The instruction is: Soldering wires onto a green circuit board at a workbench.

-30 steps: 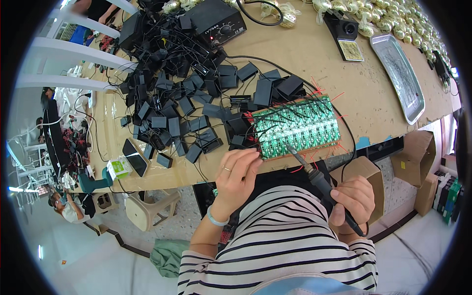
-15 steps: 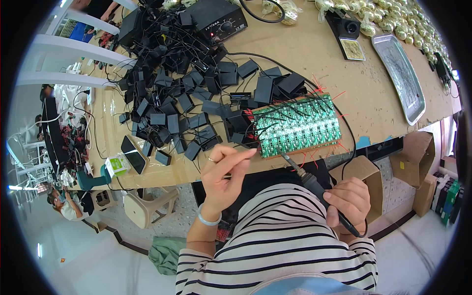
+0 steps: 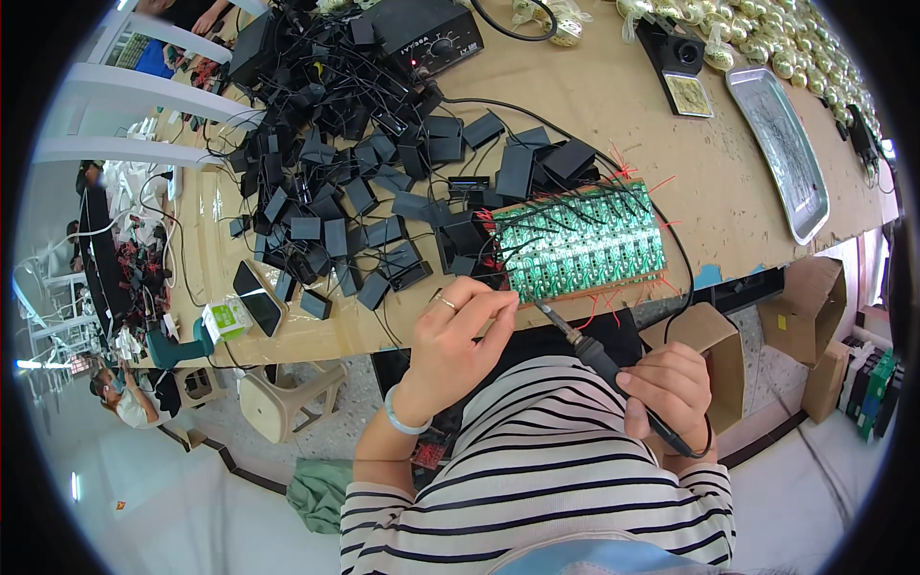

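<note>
Gripping a soldering iron [image 3: 599,359] in the right hand [image 3: 674,388], crooking the left hand [image 3: 452,347] by the circuit-board panel [image 3: 581,251], can't tell if pinching anything.

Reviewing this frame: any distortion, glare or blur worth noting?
Head view: fisheye bending toward a black rim, plain in the curved white bars at left; head view: pale reflections on the metal tray, possibly some on the circuit board panel; head view: left hand, right hand and soldering iron look fairly clear, while far-left background details are small and soft.
</note>
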Demonstrator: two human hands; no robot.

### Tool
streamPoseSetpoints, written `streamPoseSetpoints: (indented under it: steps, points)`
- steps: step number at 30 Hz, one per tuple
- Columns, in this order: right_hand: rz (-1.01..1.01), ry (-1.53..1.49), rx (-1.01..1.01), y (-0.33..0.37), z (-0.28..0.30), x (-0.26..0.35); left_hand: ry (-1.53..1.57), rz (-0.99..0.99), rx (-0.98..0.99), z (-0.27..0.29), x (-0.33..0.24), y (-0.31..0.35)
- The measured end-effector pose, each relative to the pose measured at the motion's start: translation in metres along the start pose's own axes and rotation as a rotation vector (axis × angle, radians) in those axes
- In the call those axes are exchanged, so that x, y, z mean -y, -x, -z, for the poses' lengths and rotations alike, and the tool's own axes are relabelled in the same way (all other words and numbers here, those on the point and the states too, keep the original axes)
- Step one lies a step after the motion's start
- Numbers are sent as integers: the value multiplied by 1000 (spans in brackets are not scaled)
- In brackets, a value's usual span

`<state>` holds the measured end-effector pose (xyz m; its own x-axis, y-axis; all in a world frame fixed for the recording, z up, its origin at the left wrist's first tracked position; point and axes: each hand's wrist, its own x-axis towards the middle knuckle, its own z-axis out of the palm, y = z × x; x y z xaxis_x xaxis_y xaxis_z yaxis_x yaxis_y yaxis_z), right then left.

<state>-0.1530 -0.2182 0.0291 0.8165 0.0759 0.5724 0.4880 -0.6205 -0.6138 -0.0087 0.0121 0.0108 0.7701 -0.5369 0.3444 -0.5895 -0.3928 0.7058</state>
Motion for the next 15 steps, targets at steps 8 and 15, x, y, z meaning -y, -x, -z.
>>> streamPoseSetpoints:
  steps: [8, 15]
  points:
    - [115, 50, 6, -1, -5, -6, -11, -16, 84, 2, 2, -2]
    - [243, 159, 71, 3, -5, -5, -53, -34, 142, 3, 1, -4]
